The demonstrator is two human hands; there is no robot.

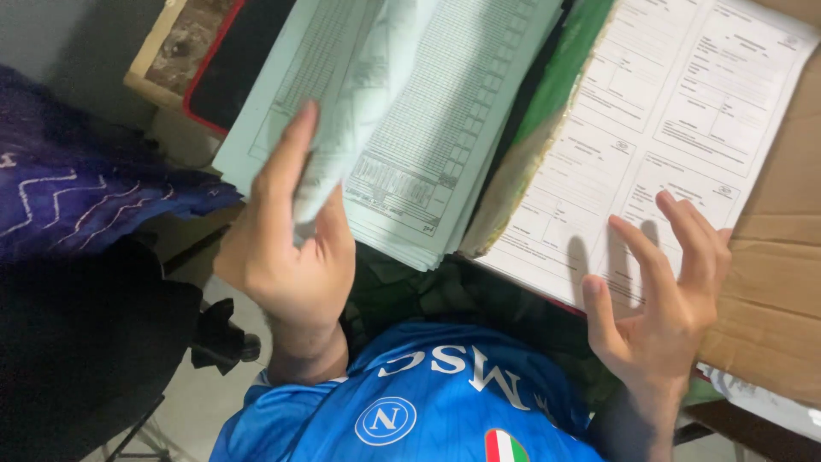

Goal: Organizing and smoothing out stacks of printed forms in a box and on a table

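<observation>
My left hand (286, 252) pinches a curled pale green printed sheet (363, 94) between thumb and fingers, lifting it off a stack of pale green table forms (445, 145). My right hand (671, 295) has its fingers spread, with the fingertips resting on the near edge of a stack of white printed forms (676, 94). A green cover edge (560, 77) shows between the two stacks. Both stacks lie side by side in front of me, above my blue shirt.
Brown cardboard (778, 274) lies under and to the right of the white forms. At the left are a dark purple patterned cloth (77, 197) and a black bag or chair (85, 342). A wooden board with a red-edged black panel (222, 60) sits at the top left.
</observation>
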